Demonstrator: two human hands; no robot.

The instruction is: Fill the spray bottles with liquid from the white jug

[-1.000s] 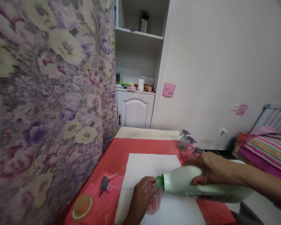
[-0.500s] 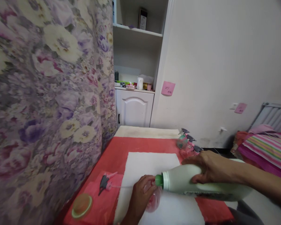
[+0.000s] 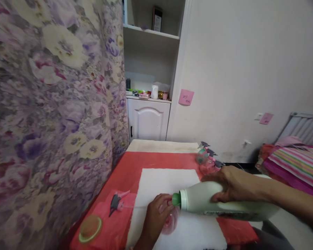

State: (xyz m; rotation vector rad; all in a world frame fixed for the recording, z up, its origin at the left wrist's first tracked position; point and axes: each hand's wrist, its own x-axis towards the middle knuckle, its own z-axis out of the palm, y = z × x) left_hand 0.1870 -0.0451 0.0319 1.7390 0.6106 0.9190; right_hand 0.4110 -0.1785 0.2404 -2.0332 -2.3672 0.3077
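Note:
My right hand (image 3: 233, 183) is wrapped over the top of a large pale green jug (image 3: 224, 205), which is tipped on its side with its green neck (image 3: 176, 199) pointing left. My left hand (image 3: 156, 217) is closed round a small clear pink bottle (image 3: 172, 220) standing on the white cloth (image 3: 169, 184), right under the jug's neck. The neck touches the small bottle's mouth. A pink and grey spray head (image 3: 117, 202) with a thin tube lies to the left on the red cover.
A green-rimmed cap (image 3: 90, 229) lies at the red table's (image 3: 130, 166) near left corner. Small spray bottles (image 3: 207, 160) stand at the far right edge. A flowered curtain (image 3: 47, 114) hangs close on the left. Striped bedding (image 3: 294, 163) lies right; a white cupboard (image 3: 148, 119) stands behind.
The hands, jug and small bottle keep their pose. The whole view has drifted slightly left and down as my head moved.

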